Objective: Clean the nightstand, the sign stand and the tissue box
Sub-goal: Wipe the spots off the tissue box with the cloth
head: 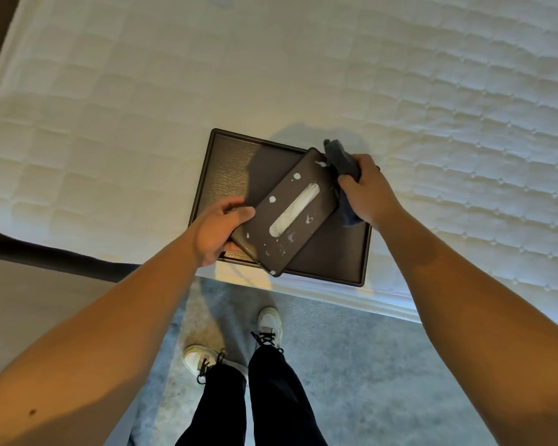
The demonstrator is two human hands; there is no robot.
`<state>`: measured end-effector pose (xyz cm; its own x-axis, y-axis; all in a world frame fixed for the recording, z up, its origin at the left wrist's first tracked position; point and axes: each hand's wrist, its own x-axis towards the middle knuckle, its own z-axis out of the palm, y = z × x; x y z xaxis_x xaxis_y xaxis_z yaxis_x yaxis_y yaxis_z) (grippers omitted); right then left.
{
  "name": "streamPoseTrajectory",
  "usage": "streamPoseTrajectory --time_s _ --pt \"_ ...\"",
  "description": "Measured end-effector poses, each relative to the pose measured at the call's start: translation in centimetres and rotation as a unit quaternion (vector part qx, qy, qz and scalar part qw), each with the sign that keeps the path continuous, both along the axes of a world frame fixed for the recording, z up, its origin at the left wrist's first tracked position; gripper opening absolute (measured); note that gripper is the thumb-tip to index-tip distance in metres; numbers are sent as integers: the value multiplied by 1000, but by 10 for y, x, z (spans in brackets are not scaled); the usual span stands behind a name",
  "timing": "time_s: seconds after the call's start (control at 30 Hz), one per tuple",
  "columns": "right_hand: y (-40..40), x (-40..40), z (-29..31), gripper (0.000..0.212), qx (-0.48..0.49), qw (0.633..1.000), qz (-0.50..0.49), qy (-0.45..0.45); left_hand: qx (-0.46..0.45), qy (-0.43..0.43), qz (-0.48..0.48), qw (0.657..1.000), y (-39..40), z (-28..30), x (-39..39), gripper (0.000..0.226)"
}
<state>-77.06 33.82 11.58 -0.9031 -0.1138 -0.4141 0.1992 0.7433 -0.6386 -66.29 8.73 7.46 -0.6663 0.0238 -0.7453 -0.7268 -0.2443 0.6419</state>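
Note:
A dark brown tissue box (271, 220) with a long slot showing white tissue is held tilted above a dark tray (226, 169). White foam spots dot the box's top. My left hand (219, 230) grips the box's near left end. My right hand (364, 191) is closed on a dark blue cloth (340, 159), which touches the box's far right corner. The nightstand and sign stand are not recognisable in this view.
The tray lies at the near edge of a white quilted mattress (303, 69). Below is blue-grey carpet (368, 365) with my two white shoes (269, 323). A beige surface (29, 300) with a dark edge sits at the left.

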Motion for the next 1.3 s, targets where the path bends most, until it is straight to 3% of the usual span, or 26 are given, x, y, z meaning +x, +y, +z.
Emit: streamPoseTrajectory --time_s 0.07,0.27,0.43,0.5,0.63,0.73,0.83,1.0,1.3 --pt "0 1 -2 39 15 1000 15 -9 -3 17 42 999 -3 0 4 26" --pt "4 23 -9 36 -11 997 -67 -33 85 48 163 982 -4 0 18 23" --pt "1 24 -4 33 -34 993 -95 -67 101 34 125 986 -6 1 26 20" --pt "-1 24 -1 40 -26 996 -79 -36 103 29 97 989 -7 3 27 24" --pt "-22 32 15 56 115 975 89 169 115 41 105 987 -8 5 28 46" --pt "-55 45 20 57 164 936 250 185 141 61 101 983 -5 9 27 56" --pt "-77 58 13 54 202 896 357 173 161 65 105 979 -5 8 27 44" --pt "-76 51 -2 45 226 892 340 191 134 51 116 983 -4 3 28 33" --pt "-12 -10 -14 41 309 935 133 112 99 42 131 986 -4 3 27 36"
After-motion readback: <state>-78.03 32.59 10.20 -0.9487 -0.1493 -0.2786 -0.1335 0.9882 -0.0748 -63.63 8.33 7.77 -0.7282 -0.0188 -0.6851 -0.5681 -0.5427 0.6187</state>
